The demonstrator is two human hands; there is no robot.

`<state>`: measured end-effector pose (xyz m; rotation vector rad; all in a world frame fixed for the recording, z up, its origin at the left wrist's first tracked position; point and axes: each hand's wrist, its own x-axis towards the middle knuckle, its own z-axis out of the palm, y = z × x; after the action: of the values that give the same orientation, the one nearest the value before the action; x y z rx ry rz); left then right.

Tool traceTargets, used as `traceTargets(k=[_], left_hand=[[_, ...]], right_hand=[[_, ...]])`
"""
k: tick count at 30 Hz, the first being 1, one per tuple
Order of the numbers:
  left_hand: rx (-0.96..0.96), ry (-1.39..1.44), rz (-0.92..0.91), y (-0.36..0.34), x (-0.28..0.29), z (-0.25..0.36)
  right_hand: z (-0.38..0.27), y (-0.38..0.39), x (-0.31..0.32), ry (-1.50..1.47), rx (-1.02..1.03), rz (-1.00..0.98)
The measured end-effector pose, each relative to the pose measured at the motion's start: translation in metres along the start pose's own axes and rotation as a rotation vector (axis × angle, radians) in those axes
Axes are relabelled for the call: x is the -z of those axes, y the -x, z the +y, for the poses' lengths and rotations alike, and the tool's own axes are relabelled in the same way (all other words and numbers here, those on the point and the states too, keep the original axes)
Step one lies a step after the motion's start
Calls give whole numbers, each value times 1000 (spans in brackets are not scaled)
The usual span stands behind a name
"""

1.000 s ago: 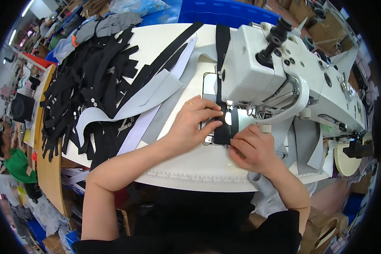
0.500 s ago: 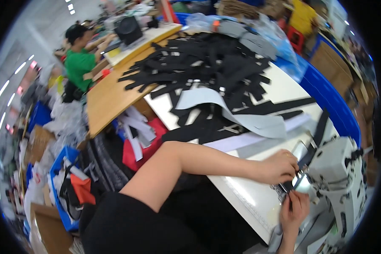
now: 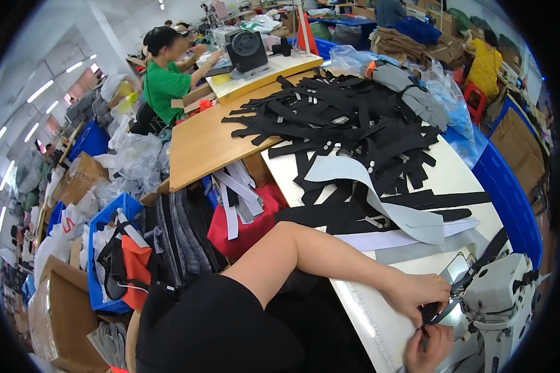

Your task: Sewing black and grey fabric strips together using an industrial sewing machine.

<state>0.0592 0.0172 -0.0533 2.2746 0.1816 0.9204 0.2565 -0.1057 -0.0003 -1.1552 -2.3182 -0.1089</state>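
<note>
At the lower right, both my hands work beside a white sewing machine (image 3: 494,289). My left hand (image 3: 417,293) reaches across from the left with bent fingers closed on a black zipper strip (image 3: 428,313). Just below it, my right hand (image 3: 430,349) pinches the same piece from the near side. The held part is small and partly hidden by my fingers. Past the machine's needle area, a length of black strip (image 3: 493,247) runs off toward the far right. A bright metal plate (image 3: 456,268) shines next to my left fingertips.
A large heap of black strips with silver pulls (image 3: 354,124) covers the table's far part. Nearer lie a curled pale grey sheet (image 3: 379,202) and a white strip (image 3: 367,240). A blue bin (image 3: 109,261) stands left; a person in green (image 3: 166,87) sits beyond.
The view has swung so that the scene sits lower and further right. My hands have drawn slightly toward me, away from the needle area, and now meet at the black strip.
</note>
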Motion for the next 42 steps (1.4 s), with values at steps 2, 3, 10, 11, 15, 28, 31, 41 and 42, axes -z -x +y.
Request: traceTargets(k=[2, 3, 10, 11, 15, 28, 31, 41, 42], left_hand=[[29, 33, 38, 0, -10, -12], [24, 47, 35, -1, -12, -13], [123, 86, 217, -4, -10, 0], [128, 83, 219, -2, -13, -2], [186, 48, 253, -1, -17, -4], [104, 9, 327, -7, -32, -2], [105, 17, 324, -6, -30, -3], [79, -21, 275, -3, -27, -2], [103, 9, 246, -3, -27, -3]], right_hand=[[1, 0, 0, -3, 6, -4], [2, 0, 0, -6, 5, 5], [3, 5, 0, -10, -64, 5], [2, 4, 0, -15, -61, 5], [0, 3, 3, 3, -75, -25], [-3, 0, 3, 64, 26, 25], [-3, 2, 3, 52, 31, 40], [-1, 5, 2, 33, -3, 38], [-4, -1, 5, 36, 18, 25]])
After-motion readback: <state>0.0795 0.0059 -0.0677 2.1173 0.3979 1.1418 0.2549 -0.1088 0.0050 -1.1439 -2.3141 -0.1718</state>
